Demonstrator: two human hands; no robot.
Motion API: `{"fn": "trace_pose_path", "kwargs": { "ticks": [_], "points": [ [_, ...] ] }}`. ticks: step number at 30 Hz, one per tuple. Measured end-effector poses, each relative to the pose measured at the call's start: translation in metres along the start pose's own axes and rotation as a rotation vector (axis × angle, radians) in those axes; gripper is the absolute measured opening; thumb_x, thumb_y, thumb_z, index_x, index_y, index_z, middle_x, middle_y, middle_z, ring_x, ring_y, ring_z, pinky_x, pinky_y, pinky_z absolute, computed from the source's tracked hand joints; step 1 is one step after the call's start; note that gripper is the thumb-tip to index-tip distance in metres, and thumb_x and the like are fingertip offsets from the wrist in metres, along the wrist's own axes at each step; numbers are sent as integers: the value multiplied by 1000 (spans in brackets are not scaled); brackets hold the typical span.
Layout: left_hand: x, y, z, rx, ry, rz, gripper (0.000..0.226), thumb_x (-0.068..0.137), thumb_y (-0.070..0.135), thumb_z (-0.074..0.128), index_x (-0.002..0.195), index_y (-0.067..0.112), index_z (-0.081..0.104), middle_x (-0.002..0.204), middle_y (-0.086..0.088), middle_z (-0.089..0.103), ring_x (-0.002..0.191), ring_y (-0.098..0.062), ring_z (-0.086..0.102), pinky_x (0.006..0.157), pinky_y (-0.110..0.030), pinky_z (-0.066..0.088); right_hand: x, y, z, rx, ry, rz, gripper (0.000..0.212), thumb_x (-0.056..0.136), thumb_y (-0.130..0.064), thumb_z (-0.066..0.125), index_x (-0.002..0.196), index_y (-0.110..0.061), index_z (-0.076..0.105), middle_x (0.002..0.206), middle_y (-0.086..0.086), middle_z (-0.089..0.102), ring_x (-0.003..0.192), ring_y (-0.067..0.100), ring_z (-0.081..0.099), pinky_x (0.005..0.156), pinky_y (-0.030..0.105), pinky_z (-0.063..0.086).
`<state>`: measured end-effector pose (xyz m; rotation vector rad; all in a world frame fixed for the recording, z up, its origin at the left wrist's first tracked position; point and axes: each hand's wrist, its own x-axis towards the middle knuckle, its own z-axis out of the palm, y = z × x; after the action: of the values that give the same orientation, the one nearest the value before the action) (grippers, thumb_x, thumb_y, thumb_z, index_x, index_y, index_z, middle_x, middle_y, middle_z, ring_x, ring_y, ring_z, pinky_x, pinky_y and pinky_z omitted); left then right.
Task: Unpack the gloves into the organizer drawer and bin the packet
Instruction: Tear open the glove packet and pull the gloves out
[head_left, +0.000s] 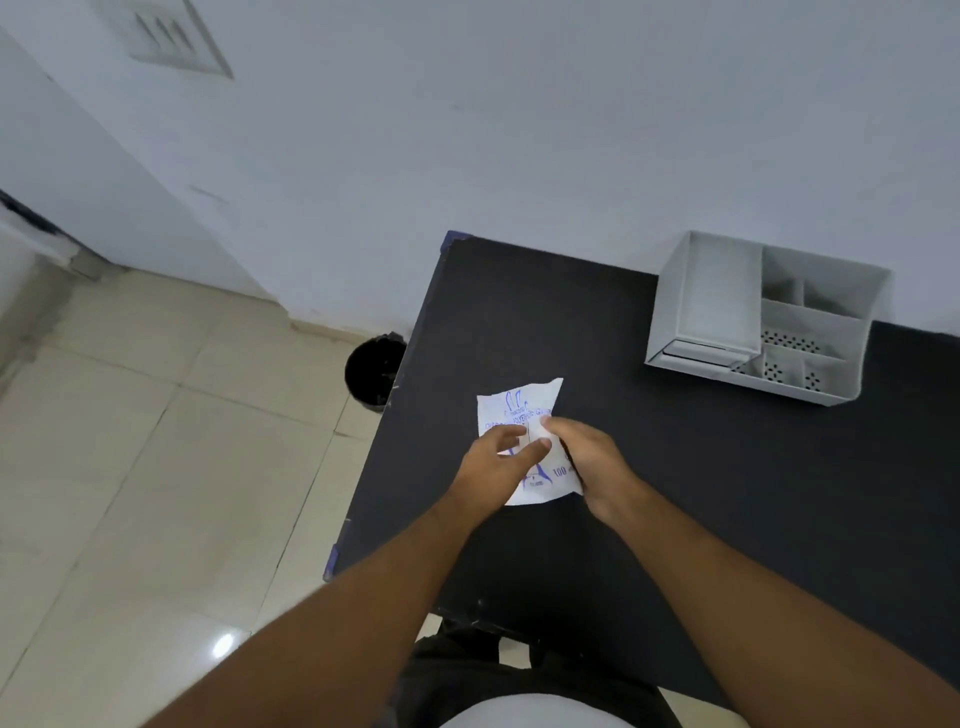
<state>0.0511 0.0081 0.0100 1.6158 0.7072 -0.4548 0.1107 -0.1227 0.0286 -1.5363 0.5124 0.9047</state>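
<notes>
A white glove packet (519, 410) with blue print lies on the black table (701, 467), near its left side. My left hand (496, 465) rests on the packet's lower left with thumb and fingers pinching it. My right hand (584, 457) grips the packet's right edge. Both hands cover the packet's middle. No loose gloves are visible. The white organizer (758, 322) stands at the table's back right, with a wide drawer-like tray on its left and several small compartments on its right.
A black round bin (374, 371) stands on the tiled floor just left of the table's far left corner. A white wall runs behind the table. My dark trousers show at the bottom edge.
</notes>
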Motion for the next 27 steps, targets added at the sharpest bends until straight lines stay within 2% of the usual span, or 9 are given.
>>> {"fn": "trace_pose_path", "kwargs": {
  "ticks": [3, 6, 9, 12, 15, 18, 21, 25, 27],
  "points": [
    [1, 16, 8, -187, -62, -19, 53, 80, 48, 77, 122, 21, 61, 119, 1, 71, 101, -13, 71, 92, -35, 56, -7, -7, -9, 56, -27, -40, 30, 96, -39, 54, 108, -21, 75, 100, 6, 78, 95, 25, 74, 90, 45, 57],
    [1, 28, 11, -251, -84, -20, 38, 86, 36, 75, 117, 16, 67, 105, 1, 76, 92, -13, 74, 81, -33, 60, -17, -7, -16, 31, -13, -144, 31, 99, -34, 47, 110, -23, 74, 102, 2, 78, 97, 22, 74, 93, 45, 55],
    [0, 31, 12, -275, -98, -82, 26, 92, 30, 62, 110, 15, 71, 102, -7, 76, 86, -17, 73, 71, -32, 58, -27, 2, -20, -30, 45, -262, 26, 100, -27, 49, 110, -28, 73, 105, -7, 77, 102, 14, 70, 85, 34, 53],
    [2, 25, 11, -333, -83, -227, 32, 91, 34, 54, 114, 18, 69, 106, -10, 75, 98, -28, 72, 83, -43, 59, -27, 15, -19, -88, 119, -335, 27, 97, -15, 52, 110, -28, 72, 106, -7, 74, 103, 9, 68, 82, 23, 52],
    [3, 15, 7, -258, 2, -267, 30, 94, 29, 49, 114, 16, 67, 105, -10, 74, 96, -28, 71, 76, -39, 56, -20, 28, -18, -324, 238, -360, 26, 95, -16, 55, 111, -32, 68, 110, -13, 68, 104, 9, 63, 86, 23, 49],
    [4, 2, -3, -70, 82, -195, 26, 95, 17, 46, 109, 11, 68, 103, -9, 72, 88, -21, 68, 70, -32, 55, -13, 44, -17, -556, 249, -333, 27, 94, -18, 58, 118, -29, 65, 115, -9, 64, 108, 13, 61, 87, 25, 49],
    [9, -13, -16, 98, 143, -156, 30, 95, 15, 48, 121, 15, 64, 111, -2, 70, 95, -19, 67, 78, -33, 56, -3, 57, -16, -721, 181, -287, 37, 94, -25, 60, 131, -28, 59, 127, -5, 62, 113, 16, 59, 93, 28, 49],
    [12, -24, -21, 289, 165, -95, 43, 93, 14, 60, 134, 17, 51, 124, -2, 65, 99, -18, 62, 75, -27, 49, 9, 67, -8, -912, 128, -279, 48, 96, -32, 56, 142, -25, 49, 133, -1, 59, 122, 19, 55, 100, 31, 45],
    [12, -29, -21, 343, 166, -67, 51, 92, 11, 64, 139, 19, 45, 126, -3, 63, 105, -22, 63, 79, -29, 52, 14, 70, -4, -1016, 145, -295, 49, 97, -33, 55, 144, -22, 47, 133, 2, 59, 122, 22, 54, 102, 35, 47]
  ]
}}
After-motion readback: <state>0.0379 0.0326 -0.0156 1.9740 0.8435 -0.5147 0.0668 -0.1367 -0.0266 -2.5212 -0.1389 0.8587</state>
